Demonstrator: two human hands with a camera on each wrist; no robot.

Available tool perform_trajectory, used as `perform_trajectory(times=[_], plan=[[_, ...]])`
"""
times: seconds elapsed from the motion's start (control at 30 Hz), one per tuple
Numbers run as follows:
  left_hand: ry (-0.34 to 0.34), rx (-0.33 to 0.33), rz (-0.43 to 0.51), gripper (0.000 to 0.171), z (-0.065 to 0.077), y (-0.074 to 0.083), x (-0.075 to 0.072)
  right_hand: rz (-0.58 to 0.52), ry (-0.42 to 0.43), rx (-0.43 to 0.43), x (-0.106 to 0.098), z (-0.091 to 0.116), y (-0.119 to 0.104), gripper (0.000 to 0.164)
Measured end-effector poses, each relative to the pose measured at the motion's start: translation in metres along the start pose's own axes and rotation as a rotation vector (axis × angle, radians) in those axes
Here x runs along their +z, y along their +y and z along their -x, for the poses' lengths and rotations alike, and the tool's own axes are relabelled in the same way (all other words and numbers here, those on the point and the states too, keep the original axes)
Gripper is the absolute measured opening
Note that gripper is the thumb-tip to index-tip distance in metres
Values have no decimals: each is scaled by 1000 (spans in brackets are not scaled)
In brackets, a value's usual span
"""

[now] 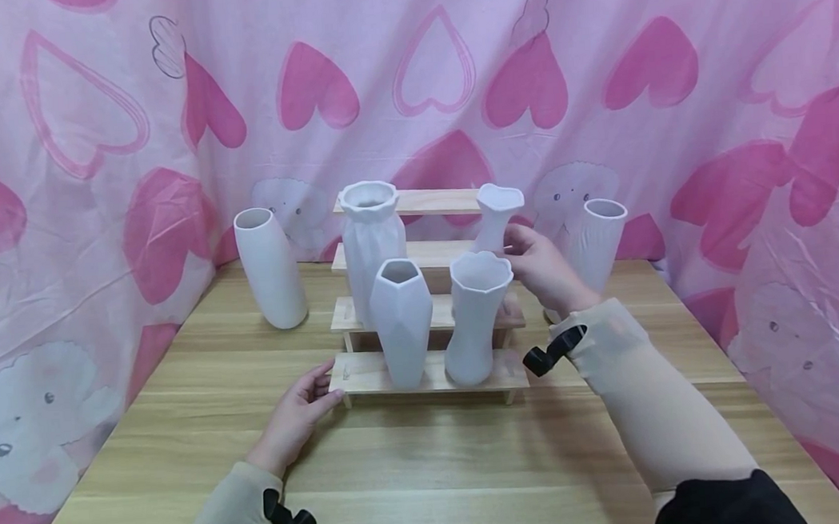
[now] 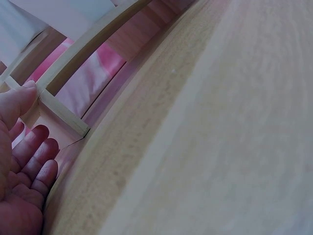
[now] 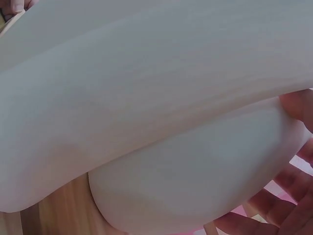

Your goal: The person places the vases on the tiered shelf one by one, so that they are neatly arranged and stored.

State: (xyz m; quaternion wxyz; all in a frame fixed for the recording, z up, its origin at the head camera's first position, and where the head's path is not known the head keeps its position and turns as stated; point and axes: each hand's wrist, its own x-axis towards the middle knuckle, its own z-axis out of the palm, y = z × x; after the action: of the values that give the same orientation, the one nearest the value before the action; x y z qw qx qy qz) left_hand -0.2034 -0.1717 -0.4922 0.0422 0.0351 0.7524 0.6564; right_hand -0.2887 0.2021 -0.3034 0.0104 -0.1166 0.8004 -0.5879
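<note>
A four-step wooden stand [image 1: 357, 371] holds several white ceramic vases. My left hand [image 1: 300, 413] grips the left end of its lowest step, thumb at the front corner and fingers behind. Toward the rear right, my right hand [image 1: 541, 266] holds a slim vase with a flared rim [image 1: 500, 200]; its fingers curl round the narrow part in the right wrist view. The lower body of that vase [image 3: 195, 169] is hidden in the head view behind a scalloped-rim vase [image 1: 479, 314]. Beside this, a faceted vase [image 1: 402, 323] stands on the lowest step.
A tall ruffled-neck vase [image 1: 371, 249] stands on the stand's left side. On the wooden table [image 1: 432, 469] are a smooth cylindrical vase [image 1: 272, 271] at left and a textured vase [image 1: 599, 243] at right, partly behind my right hand. A pink heart-patterned curtain [image 1: 408, 70] surrounds the table.
</note>
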Motion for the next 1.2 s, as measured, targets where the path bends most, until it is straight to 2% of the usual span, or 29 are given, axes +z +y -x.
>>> perform_trajectory(times=[0.43, 0.7, 0.87, 1.2], plan=[[-2, -18, 9, 60, -1, -1, 0, -23, -61, 35, 1, -6, 1, 49], [0, -13, -19, 61, -1, 0, -1, -55, -78, 20, 1, -11, 3, 49], [4, -24, -3, 60, -1, 1, -1, -81, -104, -8, 3, -14, 5, 49], [5, -17, -9, 60, 1, 2, 0, -73, -90, 7, 3, -13, 11, 54]])
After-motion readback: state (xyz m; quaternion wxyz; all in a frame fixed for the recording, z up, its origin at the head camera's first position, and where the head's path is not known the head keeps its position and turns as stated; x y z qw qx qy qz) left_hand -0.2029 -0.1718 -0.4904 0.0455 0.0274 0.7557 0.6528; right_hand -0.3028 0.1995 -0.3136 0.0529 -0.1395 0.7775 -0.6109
